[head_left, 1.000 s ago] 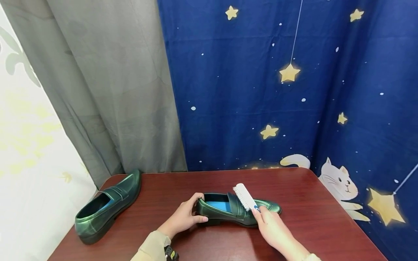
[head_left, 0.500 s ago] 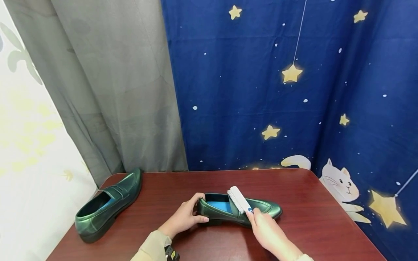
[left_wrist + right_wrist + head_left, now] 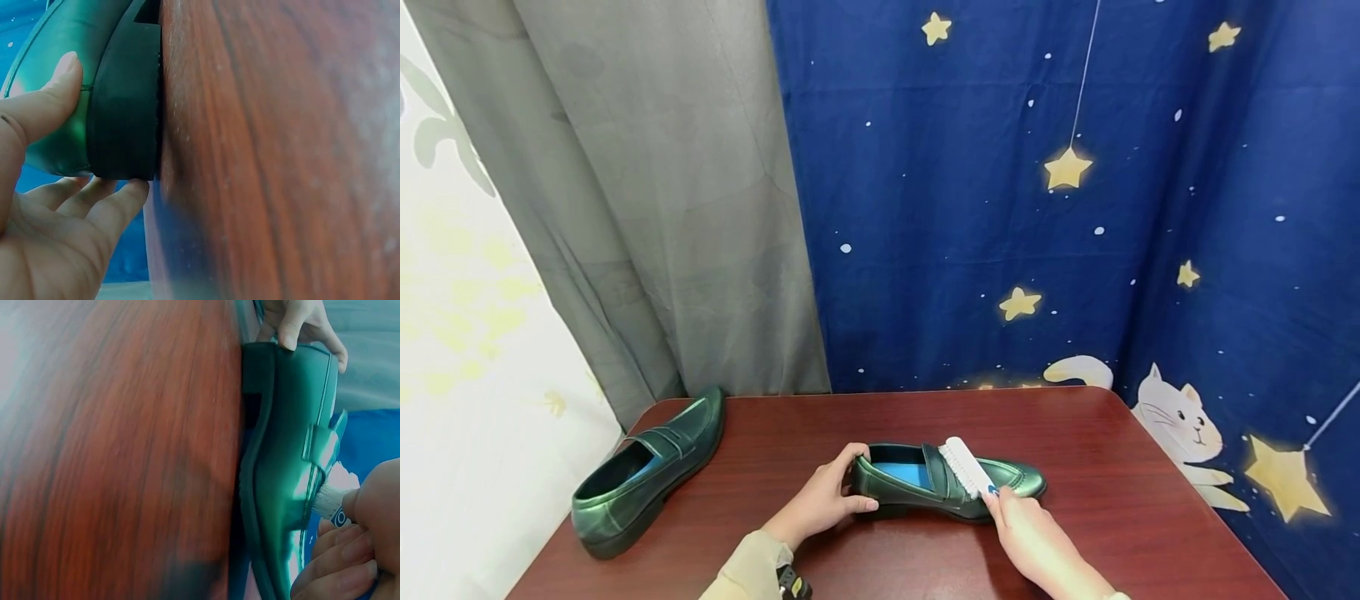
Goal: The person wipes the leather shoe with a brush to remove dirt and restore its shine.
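Observation:
A dark green loafer [image 3: 887,492] with a blue insole lies sole-down on the table, toe to the right. My left hand [image 3: 827,496] grips its heel, thumb on the near side; in the left wrist view the thumb presses the green upper and the other fingers reach round the back of the black heel [image 3: 125,106]. My right hand [image 3: 1033,529] holds a white brush [image 3: 966,467] by its handle. In the right wrist view the bristles [image 3: 334,487] meet the top of the shoe just ahead of the strap. The brush handle is mostly hidden in the right hand.
A matching green loafer [image 3: 651,475] stands at the table's left edge, toe pointing away. The red-brown wooden table [image 3: 820,417] backs onto a grey curtain [image 3: 700,208] and a blue star-patterned curtain [image 3: 940,208].
The brush went left onto the strap, then came back right to the vamp just ahead of it. My left hand and both shoes have stayed in place.

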Demonstrator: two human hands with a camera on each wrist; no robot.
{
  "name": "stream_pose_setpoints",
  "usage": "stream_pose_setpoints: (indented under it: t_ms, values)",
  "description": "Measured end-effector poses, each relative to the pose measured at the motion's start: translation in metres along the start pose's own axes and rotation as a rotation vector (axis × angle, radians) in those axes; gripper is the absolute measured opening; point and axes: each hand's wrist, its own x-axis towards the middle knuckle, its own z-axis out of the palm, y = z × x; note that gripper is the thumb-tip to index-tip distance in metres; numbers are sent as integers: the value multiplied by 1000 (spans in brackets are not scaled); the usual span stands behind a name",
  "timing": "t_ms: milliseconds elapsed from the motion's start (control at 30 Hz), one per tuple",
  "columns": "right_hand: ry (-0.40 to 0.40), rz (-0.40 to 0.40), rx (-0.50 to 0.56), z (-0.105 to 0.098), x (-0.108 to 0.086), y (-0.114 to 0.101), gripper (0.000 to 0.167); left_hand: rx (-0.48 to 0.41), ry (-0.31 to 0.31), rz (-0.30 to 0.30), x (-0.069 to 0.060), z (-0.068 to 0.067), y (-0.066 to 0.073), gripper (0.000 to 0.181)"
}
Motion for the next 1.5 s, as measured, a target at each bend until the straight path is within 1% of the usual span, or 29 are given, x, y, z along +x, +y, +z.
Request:
stream_pose_setpoints:
  t_ms: [233,467,600,700,800,933,1033,1133,1200,1267,1300,1367,1433,1500]
  values:
    - [-19,61,-45,-5,-2,24,28,-17,1,0,0,1,0,59]
    - [-57,89,-49,-13,-2,35,30,-42,-16,-3,-2,-2,4,57]
    - [-75,108,-57,-18,-2,38,30,-18,-15,0,-2,-5,4,51]
    - [-93,129,-64,-20,-2,41,33,34,20,-1,-2,-7,4,47]
    - [-91,138,-76,-22,-3,44,35,50,76,-34,-2,-6,5,47]
    - [-66,137,-93,-24,-4,48,33,49,150,-104,0,-6,7,46]
    - [-52,137,-104,-26,-4,50,32,99,198,-153,2,-6,9,50]
    - [-43,138,-111,-27,-5,53,32,179,244,-213,2,-5,13,63]
    - [-32,138,-116,-28,-5,55,29,232,252,-265,2,-5,17,72]
    - [-27,141,-119,-30,-6,56,28,255,233,-313,2,-4,20,78]
    - [-27,142,-121,-30,-6,57,29,243,215,-333,2,-3,21,80]
    - [-25,148,-125,-31,-7,60,30,180,168,-368,2,-2,24,83]
    - [-29,154,-127,-32,-8,64,34,77,126,-385,3,-1,26,84]
    - [-33,159,-129,-33,-9,68,38,-42,98,-397,3,0,28,85]
